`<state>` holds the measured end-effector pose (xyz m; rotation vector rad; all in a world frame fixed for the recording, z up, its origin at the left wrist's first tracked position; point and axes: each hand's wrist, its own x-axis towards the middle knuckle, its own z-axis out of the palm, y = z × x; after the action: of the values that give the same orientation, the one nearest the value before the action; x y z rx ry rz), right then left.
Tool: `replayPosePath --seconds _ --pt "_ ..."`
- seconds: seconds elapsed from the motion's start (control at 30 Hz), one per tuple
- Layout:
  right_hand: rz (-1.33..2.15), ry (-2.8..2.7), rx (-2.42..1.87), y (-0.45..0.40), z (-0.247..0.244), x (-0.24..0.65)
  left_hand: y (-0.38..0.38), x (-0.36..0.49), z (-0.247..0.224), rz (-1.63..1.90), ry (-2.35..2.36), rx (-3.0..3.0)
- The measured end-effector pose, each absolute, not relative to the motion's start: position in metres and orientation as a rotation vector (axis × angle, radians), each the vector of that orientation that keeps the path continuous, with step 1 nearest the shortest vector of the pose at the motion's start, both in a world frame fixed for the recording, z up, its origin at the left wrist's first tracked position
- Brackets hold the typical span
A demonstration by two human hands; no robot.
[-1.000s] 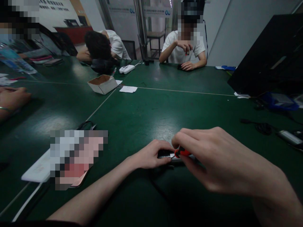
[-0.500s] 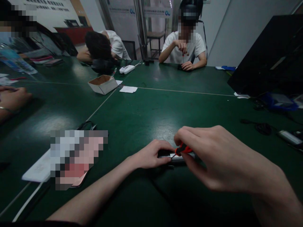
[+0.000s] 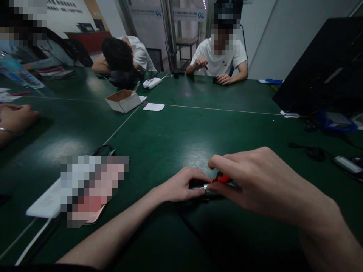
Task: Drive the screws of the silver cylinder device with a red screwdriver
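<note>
A small black and silver object (image 3: 197,184) lies on the green table; its kind does not show. My left hand (image 3: 183,185) grips its left end, thumb on the near side and fingers on the far side. In my right hand (image 3: 249,181) is a screwdriver (image 3: 222,178) with a red and black handle, pinched between thumb and fingers. Its handle slants down toward the object, close to my left fingertips. The screwdriver's tip and the object's right part are mostly hidden by my right thumb and fingers.
Left of my forearm lie a white power strip (image 3: 42,202) and a pink phone-like item (image 3: 99,211), partly blurred. Farther back stands an open box (image 3: 124,102) beside a paper slip (image 3: 154,107). A black monitor (image 3: 320,64) and cables (image 3: 314,153) are at right. Other people sit around the table (image 3: 176,132).
My right hand has turned slightly and its thumb has shifted left, covering more of the object. My left hand stays put. Across the table, a person's raised hand has moved left with a tool.
</note>
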<state>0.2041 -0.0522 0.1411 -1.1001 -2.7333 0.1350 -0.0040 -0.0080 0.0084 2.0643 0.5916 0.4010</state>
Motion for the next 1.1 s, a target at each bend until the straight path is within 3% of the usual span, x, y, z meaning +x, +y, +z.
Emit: replayPosePath --seconds 0.2,0.57,0.8,1.1 --pt "0.379 -2.74 -1.008 -0.0548 0.1473 0.2054 -0.0091 -0.0027 0.0113 0.422 0.622 2.112" --pt "0.107 -2.747 -0.997 -0.056 0.1425 0.2012 -0.0102 -0.0013 0.0167 0.453 0.582 2.073" --pt "0.351 -2.753 -0.936 -0.0561 0.1472 0.1989 -0.0104 -0.0015 0.0168 0.455 0.576 2.082" --pt "-0.061 -2.743 -1.011 -0.0538 0.1393 0.2008 -0.0097 -0.0006 0.0162 0.447 0.607 2.09"
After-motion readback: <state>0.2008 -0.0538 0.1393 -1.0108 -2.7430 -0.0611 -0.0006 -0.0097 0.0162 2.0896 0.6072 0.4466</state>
